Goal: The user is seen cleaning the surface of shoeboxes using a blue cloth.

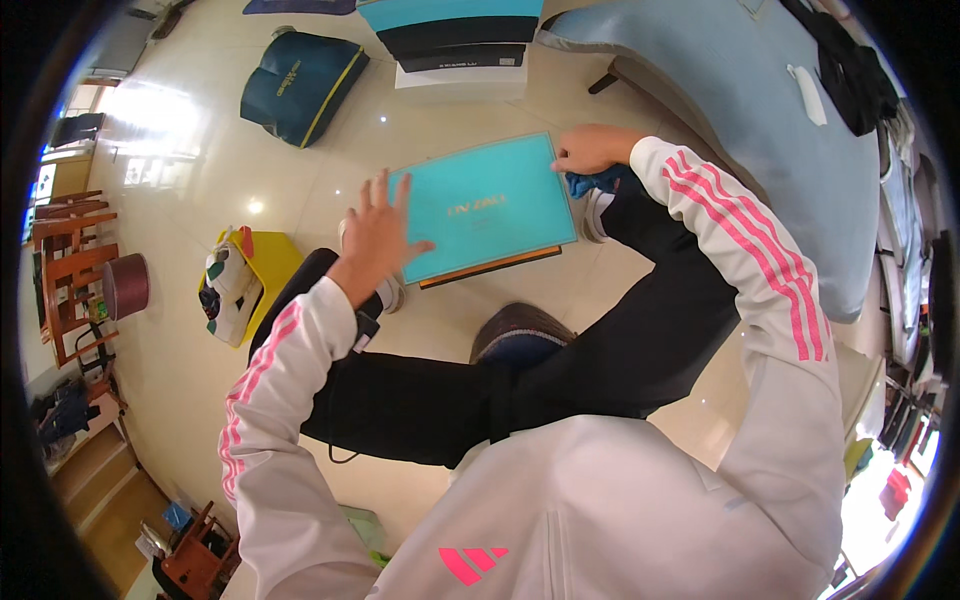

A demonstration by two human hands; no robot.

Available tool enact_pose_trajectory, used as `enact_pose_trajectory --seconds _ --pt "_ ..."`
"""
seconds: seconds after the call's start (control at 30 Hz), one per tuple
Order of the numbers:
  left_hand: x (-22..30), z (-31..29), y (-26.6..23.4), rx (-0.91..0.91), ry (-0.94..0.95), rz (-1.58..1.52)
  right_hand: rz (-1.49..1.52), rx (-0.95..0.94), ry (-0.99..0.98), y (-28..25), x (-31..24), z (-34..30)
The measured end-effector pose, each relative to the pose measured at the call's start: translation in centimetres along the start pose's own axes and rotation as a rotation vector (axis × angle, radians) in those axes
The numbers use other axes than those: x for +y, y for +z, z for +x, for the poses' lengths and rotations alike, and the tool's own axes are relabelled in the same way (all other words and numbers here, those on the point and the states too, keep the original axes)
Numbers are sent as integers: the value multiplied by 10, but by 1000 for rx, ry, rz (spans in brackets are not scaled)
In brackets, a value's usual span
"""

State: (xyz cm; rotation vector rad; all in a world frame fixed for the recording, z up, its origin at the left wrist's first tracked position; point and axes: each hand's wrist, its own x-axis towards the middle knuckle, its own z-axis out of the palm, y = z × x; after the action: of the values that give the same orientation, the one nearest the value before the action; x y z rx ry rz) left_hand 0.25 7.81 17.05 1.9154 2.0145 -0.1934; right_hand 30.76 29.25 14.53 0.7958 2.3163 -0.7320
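Observation:
A flat turquoise box (pixel 482 238) with gold lettering on its lid lies between my feet, an orange and dark edge showing below its near side. At its left edge is my left hand (pixel 374 238), fingers spread, holding nothing. Beside the far right corner, my right hand (pixel 596 150) is curled closed. A crumpled dark blue cloth (pixel 597 182) hangs just under its fingers and seems to be gripped by them. The fingertips of that hand are partly hidden.
Ahead stand a dark green bag (pixel 304 88) and a stacked turquoise, black and white box (pixel 455 50). A yellow container (pixel 281 262) with white shoes (pixel 232 288) is at left. A grey-blue sofa (pixel 760 110) fills the right; wooden chairs (pixel 75 268) stand far left.

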Motion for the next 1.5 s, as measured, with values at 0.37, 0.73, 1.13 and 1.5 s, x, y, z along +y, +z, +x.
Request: enact_pose_trajectory --seconds 0.37,0.73,1.13,1.5 --pt "40 -10 33 48 746 176 193 537 41 -74 113 -23" --pt "36 8 21 -66 751 86 152 720 141 -83 15 -238" --pt "-25 44 8 -51 448 22 674 786 -282 -123 -165 -132" --pt "-121 76 1 -431 -19 -70 744 893 -17 43 -170 11"
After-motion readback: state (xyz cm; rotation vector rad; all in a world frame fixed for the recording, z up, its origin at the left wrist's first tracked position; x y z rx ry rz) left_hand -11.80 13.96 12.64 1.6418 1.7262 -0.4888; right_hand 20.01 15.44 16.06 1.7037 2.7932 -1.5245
